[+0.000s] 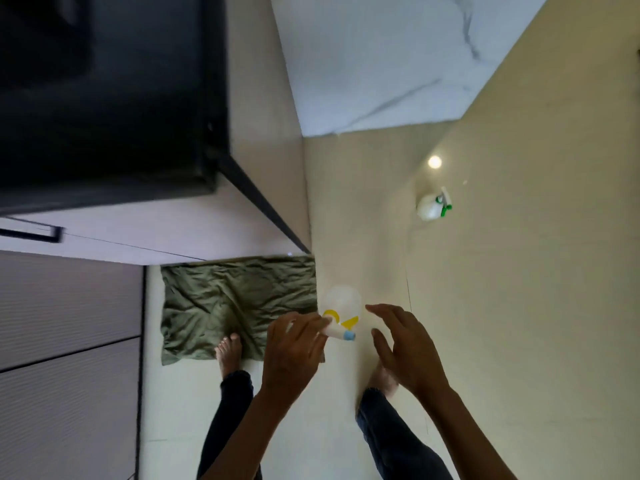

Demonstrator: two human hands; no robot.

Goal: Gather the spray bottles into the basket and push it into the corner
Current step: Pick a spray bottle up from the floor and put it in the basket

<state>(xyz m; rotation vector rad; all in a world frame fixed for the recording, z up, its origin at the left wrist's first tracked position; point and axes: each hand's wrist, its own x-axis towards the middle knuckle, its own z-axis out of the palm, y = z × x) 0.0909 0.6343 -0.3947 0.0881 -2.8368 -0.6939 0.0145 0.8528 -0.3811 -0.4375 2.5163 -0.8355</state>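
Our left hand (294, 348) closes its fingers around the trigger head of a clear spray bottle with yellow trim (341, 311), held above the pale floor (519, 306); the bottle's body is faint and hard to make out. Our right hand (403, 348) hovers beside it, fingers spread, holding nothing. A white spray bottle with green trigger (433, 205) stands well apart. We see a green cloth (221, 299) underfoot.

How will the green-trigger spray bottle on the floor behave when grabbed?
The green-trigger spray bottle looks like thin white plastic, so probably light, with some give under a squeeze. It stands alone on glossy floor tile, so a sideways nudge would likely slide or tip it. The trigger head seems the surest hold.
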